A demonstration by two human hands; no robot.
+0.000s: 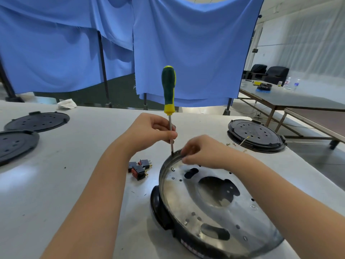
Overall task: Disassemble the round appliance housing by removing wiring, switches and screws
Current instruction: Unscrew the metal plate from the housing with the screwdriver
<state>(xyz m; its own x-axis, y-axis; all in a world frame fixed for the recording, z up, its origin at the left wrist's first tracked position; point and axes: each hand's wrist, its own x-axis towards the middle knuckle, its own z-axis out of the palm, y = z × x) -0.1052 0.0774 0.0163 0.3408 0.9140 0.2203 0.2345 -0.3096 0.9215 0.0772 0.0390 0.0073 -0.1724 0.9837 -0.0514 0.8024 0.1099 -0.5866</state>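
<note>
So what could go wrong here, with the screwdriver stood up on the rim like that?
The left hand pinches only the thin shaft of the screwdriver, well below its heavy handle, so the tip could slip off the housing rim. The right hand has its fingers at the rim right beside that tip, so a slip might jab them. Any freed screw could roll away on the table, where the switches lie loose.

Blue fabric curtains [186, 43] hang from dark metal stands [103, 68] beyond the pale grey worktop [74, 165]. Right, a long grey table [298, 99], two black armchairs [276, 72], translucent white sheeting [308, 43].
</note>
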